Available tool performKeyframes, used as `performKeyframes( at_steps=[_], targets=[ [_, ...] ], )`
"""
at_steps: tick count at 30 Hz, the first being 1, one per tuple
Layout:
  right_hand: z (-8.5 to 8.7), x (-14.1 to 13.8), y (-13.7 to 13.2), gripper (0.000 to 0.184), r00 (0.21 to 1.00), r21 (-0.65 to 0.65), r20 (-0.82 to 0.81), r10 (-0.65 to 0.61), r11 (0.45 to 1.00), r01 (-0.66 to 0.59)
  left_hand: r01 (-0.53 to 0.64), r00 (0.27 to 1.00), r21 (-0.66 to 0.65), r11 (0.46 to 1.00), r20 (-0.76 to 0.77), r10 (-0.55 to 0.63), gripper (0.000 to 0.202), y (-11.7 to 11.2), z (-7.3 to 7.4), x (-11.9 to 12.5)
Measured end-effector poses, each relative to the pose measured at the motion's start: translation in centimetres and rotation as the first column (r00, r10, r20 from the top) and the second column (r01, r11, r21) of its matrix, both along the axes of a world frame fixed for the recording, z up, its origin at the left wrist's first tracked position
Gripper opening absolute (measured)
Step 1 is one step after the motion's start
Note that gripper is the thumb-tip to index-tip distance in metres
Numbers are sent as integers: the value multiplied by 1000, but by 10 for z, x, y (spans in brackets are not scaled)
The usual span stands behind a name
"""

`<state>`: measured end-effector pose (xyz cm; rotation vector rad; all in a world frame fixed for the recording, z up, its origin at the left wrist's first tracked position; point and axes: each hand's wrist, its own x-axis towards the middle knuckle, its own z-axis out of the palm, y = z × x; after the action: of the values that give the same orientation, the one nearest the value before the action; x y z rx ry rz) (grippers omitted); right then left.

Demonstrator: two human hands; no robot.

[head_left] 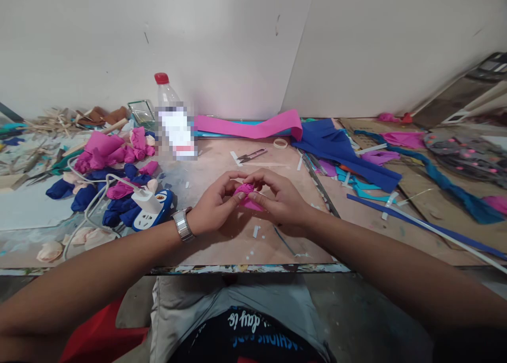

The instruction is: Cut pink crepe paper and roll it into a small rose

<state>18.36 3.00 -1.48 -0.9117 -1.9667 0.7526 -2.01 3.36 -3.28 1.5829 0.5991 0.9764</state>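
My left hand (214,204) and my right hand (277,196) meet over the middle of the table (222,247). Both pinch a small rolled piece of pink fabric (246,194), shaped like a rosebud. The fingers of each hand curl round it, and part of the fabric is hidden under them. A metal watch (182,224) sits on my left wrist. Small thread snips (251,155) lie just beyond my hands, with a roll of tape (280,143) to their right.
A heap of pink and blue fabric buds (111,167) lies at the left beside a white and blue power strip (152,207). A plastic bottle (170,114) stands at the back. Pink strip (253,126), blue cloth (340,146) and scraps cover the right side.
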Motion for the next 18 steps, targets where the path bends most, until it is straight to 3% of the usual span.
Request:
performKeyframes(
  at_steps=[8, 18],
  targets=[
    [0, -4, -3, 21, 993, -161, -111, -32, 987, 14, 64, 998, -50, 997, 30, -63, 45, 0, -1, 0],
    [-1, -4, -4, 29, 968, -280, -234, -87, 960, 19, 47, 998, -23, 999, -45, -48, 54, -2, -2, 1]
  ],
)
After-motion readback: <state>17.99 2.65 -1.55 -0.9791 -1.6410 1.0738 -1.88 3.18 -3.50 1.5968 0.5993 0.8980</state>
